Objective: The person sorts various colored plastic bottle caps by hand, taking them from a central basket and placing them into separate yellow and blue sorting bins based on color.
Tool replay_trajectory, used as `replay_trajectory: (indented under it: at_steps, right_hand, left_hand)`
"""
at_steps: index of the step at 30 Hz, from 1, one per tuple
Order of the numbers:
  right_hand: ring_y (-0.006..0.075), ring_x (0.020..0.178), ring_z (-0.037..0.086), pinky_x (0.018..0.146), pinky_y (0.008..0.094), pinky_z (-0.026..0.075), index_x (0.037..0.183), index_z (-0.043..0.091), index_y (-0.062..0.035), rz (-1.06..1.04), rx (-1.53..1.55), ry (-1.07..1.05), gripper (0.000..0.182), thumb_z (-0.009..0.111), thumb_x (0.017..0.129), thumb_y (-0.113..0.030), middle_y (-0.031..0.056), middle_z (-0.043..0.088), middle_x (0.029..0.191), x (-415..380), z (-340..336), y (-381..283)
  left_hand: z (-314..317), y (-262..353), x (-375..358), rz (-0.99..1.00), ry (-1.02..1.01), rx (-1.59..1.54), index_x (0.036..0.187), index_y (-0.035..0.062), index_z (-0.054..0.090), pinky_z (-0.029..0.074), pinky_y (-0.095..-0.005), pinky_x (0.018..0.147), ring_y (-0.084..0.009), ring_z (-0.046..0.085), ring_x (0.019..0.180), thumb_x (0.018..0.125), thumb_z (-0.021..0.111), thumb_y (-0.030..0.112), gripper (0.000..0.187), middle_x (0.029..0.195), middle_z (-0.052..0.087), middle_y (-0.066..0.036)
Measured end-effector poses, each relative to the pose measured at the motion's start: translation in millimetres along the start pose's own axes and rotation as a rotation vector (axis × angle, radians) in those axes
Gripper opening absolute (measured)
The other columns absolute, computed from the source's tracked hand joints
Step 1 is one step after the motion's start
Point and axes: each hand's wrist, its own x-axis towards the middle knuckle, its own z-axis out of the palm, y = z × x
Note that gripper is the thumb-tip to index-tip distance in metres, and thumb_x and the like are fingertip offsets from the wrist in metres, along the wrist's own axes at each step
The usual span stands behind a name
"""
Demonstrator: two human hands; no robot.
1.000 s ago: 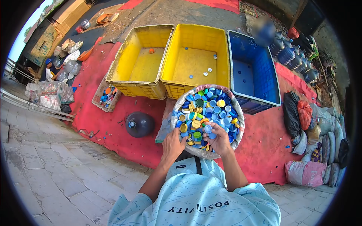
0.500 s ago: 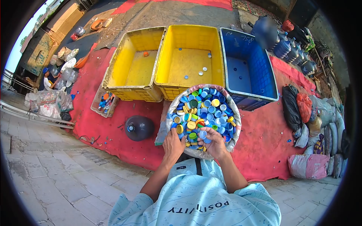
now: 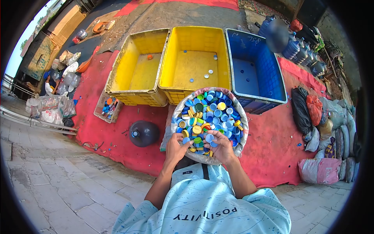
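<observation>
A round sack with a rolled-down whitish rim (image 3: 244, 145) stands against my body, filled with bottle caps (image 3: 212, 113) in blue, white, yellow and green. At its near left side, my left hand (image 3: 177, 150) has a blue bottle cap (image 3: 186, 140) between thumb and fingers. My right hand (image 3: 224, 150) is at the near right of the heap, its fingers closed on a pale blue bottle cap (image 3: 209, 138). Another light cap shows just beneath it, partly covered by the fingers. A green cap (image 3: 198, 140) lies between the two hands.
Beyond the sack stand two yellow bins (image 3: 136, 93) (image 3: 194, 84) and a blue bin (image 3: 257, 97), with a few caps inside. A crate (image 3: 102, 115) and a dark water jug (image 3: 144, 133) are left on red matting. Filled bags (image 3: 319, 171) lie right; a person (image 3: 50, 86) is far left.
My left hand has drawn back slightly to the left, and a blue cap now shows between its thumb and fingers. My right hand stays nearly still with its pale blue cap.
</observation>
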Motion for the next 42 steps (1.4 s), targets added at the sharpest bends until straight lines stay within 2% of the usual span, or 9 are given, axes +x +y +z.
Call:
replay_trajectory:
  at_steps: [6, 11, 17, 24, 27, 31, 34, 37, 42]
  right_hand:
    - [0.0311, 0.117, 0.058, 0.102, 0.0396, 0.048, 0.13, 0.046, 0.0054, -0.016, 0.148, -0.004, 0.065, 0.046, 0.065, 0.004, 0.0214, 0.057, 0.121, -3.0, 11.9, -5.9]
    - [0.0341, 0.123, 0.053, 0.108, 0.0429, 0.044, 0.135, 0.038, 0.0097, -0.056, 0.079, 0.062, 0.073, 0.041, 0.062, 0.015, 0.024, 0.051, 0.128, 6.4, 16.1, -12.5]
    - [0.0346, 0.125, 0.052, 0.11, 0.0426, 0.043, 0.128, 0.042, 0.0146, -0.149, -0.036, 0.087, 0.054, 0.037, 0.075, 0.019, 0.0268, 0.049, 0.129, 68.5, 37.0, -58.9]
    - [0.0454, 0.131, 0.043, 0.107, 0.0426, 0.045, 0.144, -0.023, 0.0076, -0.496, -0.124, 0.1, 0.089, 0.047, 0.088, 0.013, 0.0366, 0.019, 0.148, 158.2, 57.0, -114.8]
    - [0.0446, 0.131, 0.043, 0.106, 0.0421, 0.046, 0.145, -0.023, 0.0048, -0.539, -0.256, 0.199, 0.09, 0.048, 0.089, 0.007, 0.0377, 0.014, 0.15, 132.6, 41.0, -109.8]
    - [0.035, 0.12, 0.056, 0.096, 0.0368, 0.052, 0.149, 0.001, 0.0062, -0.622, -0.4, 0.352, 0.077, 0.051, 0.091, 0.001, 0.0343, 0.034, 0.144, 74.0, 14.0, -83.0]
    - [0.0264, 0.11, 0.062, 0.089, 0.032, 0.053, 0.137, 0.036, 0.0042, -0.545, -0.719, 0.478, 0.051, 0.056, 0.091, -0.003, 0.023, 0.056, 0.127, 33.5, -5.6, -62.6]
    - [0.02, 0.099, 0.064, 0.081, 0.0315, 0.052, 0.133, 0.047, -0.0001, -0.582, -1.03, 0.538, 0.047, 0.059, 0.088, 0.0, 0.014, 0.064, 0.112, 2.7, -22.7, -33.5]
    - [0.0273, 0.091, 0.059, 0.081, 0.0377, 0.048, 0.124, 0.056, -0.0018, -0.616, -1.482, 0.484, 0.045, 0.062, 0.08, 0.004, 0.0104, 0.065, 0.097, -28.9, -23.9, -5.5]
  left_hand:
    - [-19.6, 7.5, 12.4, -0.334, -0.506, -1.361, 0.103, 0.0046, 0.061, 0.051, -0.0284, 0.075, -0.0165, 0.061, 0.086, 0.089, 0.064, 0.005, 0.014, 0.099, 0.061, -0.005]
    - [-5.5, 25.5, 30.9, -0.294, -0.4, -1.348, 0.1, 0.0054, 0.059, 0.054, -0.033, 0.082, -0.019, 0.062, 0.09, 0.088, 0.065, 0.002, 0.014, 0.096, 0.063, -0.007]
    - [9.1, 73.1, 112.1, -0.289, -0.374, -1.424, 0.096, 0.0027, 0.059, 0.054, -0.0377, 0.085, -0.0214, 0.06, 0.089, 0.088, 0.065, 0.007, 0.011, 0.092, 0.06, -0.009]
    - [15.7, 142.0, 191.3, -0.066, -0.221, -1.365, 0.133, 0.005, 0.042, 0.044, -0.0428, 0.1, -0.0266, 0.053, 0.105, 0.089, 0.067, 0.026, 0.055, 0.123, 0.048, -0.021]
    - [13.5, 122.6, 172.1, 0.011, -0.196, -1.231, 0.133, 0.0075, 0.045, 0.045, -0.0391, 0.095, -0.0216, 0.054, 0.104, 0.09, 0.066, 0.028, 0.052, 0.124, 0.052, -0.017]
    - [2.7, 81.4, 123.0, 0.098, -0.184, -0.912, 0.118, 0.0086, 0.057, 0.046, -0.0278, 0.079, -0.0094, 0.055, 0.09, 0.091, 0.067, 0.023, 0.032, 0.106, 0.061, -0.003]
    - [2.4, 50.4, 86.0, 0.1, -0.137, -0.77, 0.107, 0.0069, 0.06, 0.043, -0.0201, 0.069, -0.0046, 0.053, 0.076, 0.091, 0.068, 0.02, 0.022, 0.089, 0.061, 0.002]
    - [5.6, 27.7, 47.3, 0.125, -0.092, -0.607, 0.103, 0.0027, 0.06, 0.044, -0.0202, 0.066, -0.0046, 0.053, 0.073, 0.09, 0.069, 0.02, 0.023, 0.084, 0.061, 0.001]
    - [19.3, 3.2, 3.4, 0.151, -0.014, -0.289, 0.101, -0.0011, 0.059, 0.046, -0.024, 0.062, -0.0079, 0.055, 0.069, 0.087, 0.072, 0.018, 0.028, 0.083, 0.064, -0.005]
